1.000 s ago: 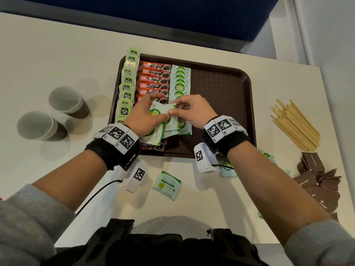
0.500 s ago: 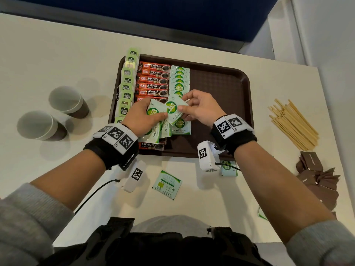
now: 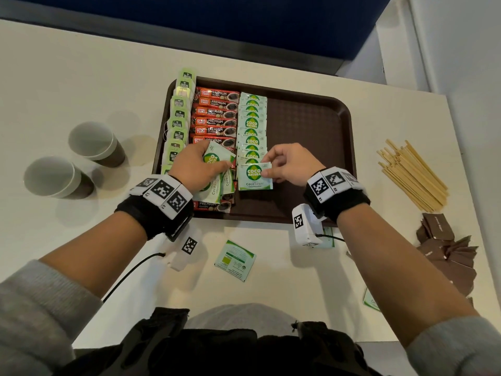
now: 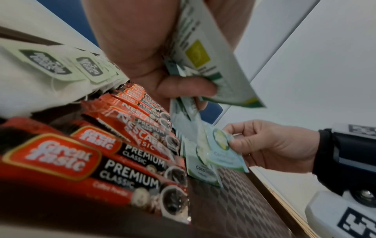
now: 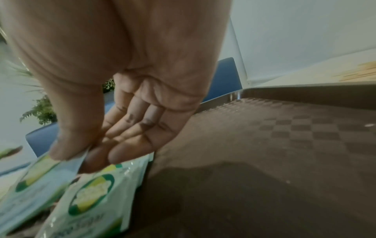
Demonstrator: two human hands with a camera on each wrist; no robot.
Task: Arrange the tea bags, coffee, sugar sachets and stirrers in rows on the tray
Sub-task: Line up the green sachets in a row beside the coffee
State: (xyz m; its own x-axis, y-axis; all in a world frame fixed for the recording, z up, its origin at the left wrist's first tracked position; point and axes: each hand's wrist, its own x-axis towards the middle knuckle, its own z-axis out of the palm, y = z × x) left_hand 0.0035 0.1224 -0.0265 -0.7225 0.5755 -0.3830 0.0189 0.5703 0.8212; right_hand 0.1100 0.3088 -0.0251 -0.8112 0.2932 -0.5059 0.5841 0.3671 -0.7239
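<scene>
A brown tray [image 3: 311,123] holds three rows: green-tagged tea bags [image 3: 179,115] at its left edge, red coffee sticks [image 3: 215,115], and green-and-white sugar sachets [image 3: 252,123]. My left hand [image 3: 195,166] grips a fanned bunch of sugar sachets [image 3: 214,161] over the near coffee sticks; the left wrist view shows fingers [image 4: 183,87] curled round the bunch [image 4: 205,53]. My right hand [image 3: 287,164] pinches one sugar sachet [image 3: 253,175] by its right edge at the near end of the sugar row. In the right wrist view the thumb [image 5: 67,145] presses on that sachet [image 5: 40,173].
Wooden stirrers [image 3: 412,175] lie in a heap right of the tray, with brown sachets [image 3: 447,248] nearer me. One sugar sachet [image 3: 235,260] lies face down on the table before the tray. Two paper cups [image 3: 95,143] [image 3: 54,177] stand left. The tray's right half is bare.
My right hand has drawn one sachet out of the bunch and moved it right and down onto the near end of the sugar row. The left hand stays over the coffee sticks.
</scene>
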